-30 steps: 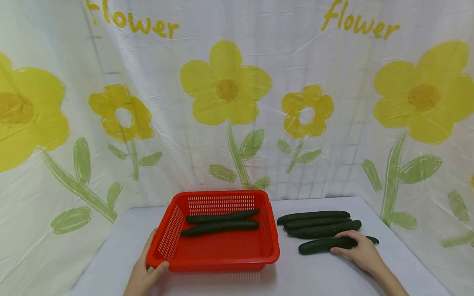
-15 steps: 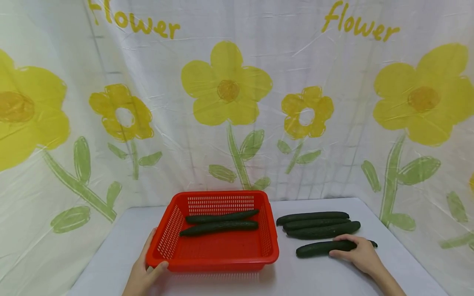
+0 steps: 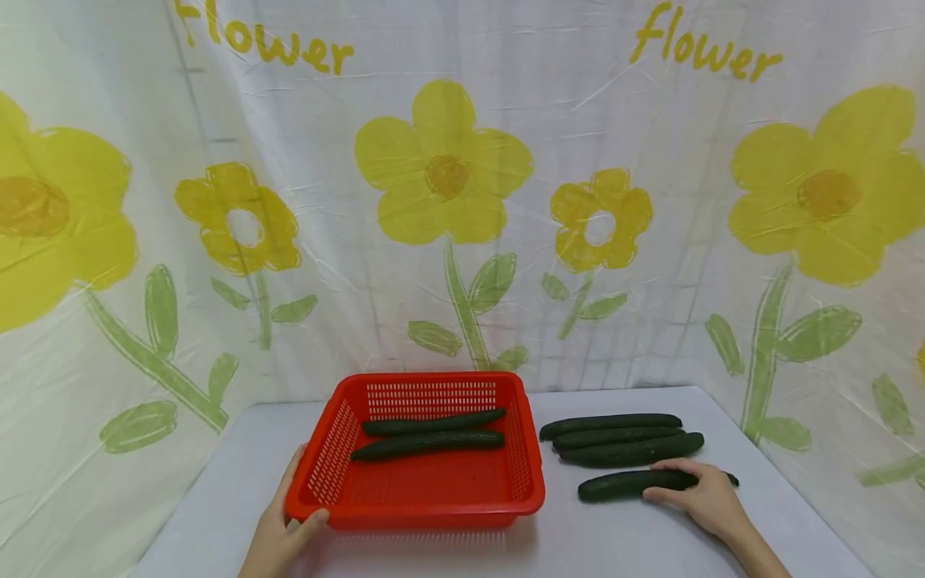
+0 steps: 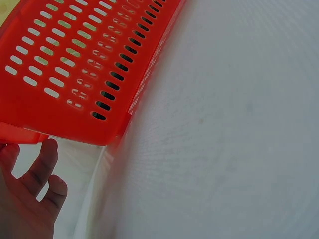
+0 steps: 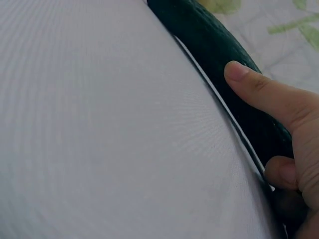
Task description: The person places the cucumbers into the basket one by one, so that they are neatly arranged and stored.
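Observation:
My left hand [image 3: 278, 534] grips the front left corner of a red plastic basket [image 3: 426, 514], thumb over its rim. In the left wrist view, fingertips of the left hand [image 4: 32, 191] touch the rim from beneath. Two dark green cucumbers [image 3: 433, 441] lie side by side in the basket. To its right, my right hand [image 3: 704, 498] holds another cucumber [image 3: 614, 486] on the table, fingers over the far side and thumb on the near side. The right wrist view shows the thumb pressed along this cucumber [image 5: 209, 42]; part of it is hidden by the hand.
Several more cucumbers [image 3: 625, 437] lie close together on the table, just behind the held one. The table has a white cover [image 3: 600, 546]. A white curtain [image 3: 332, 241] with yellow flowers hangs behind it and at the sides.
The right hand and its cucumber have shifted slightly toward the front and left, widening the gap to the other cucumbers. The left hand and basket have stayed in place.

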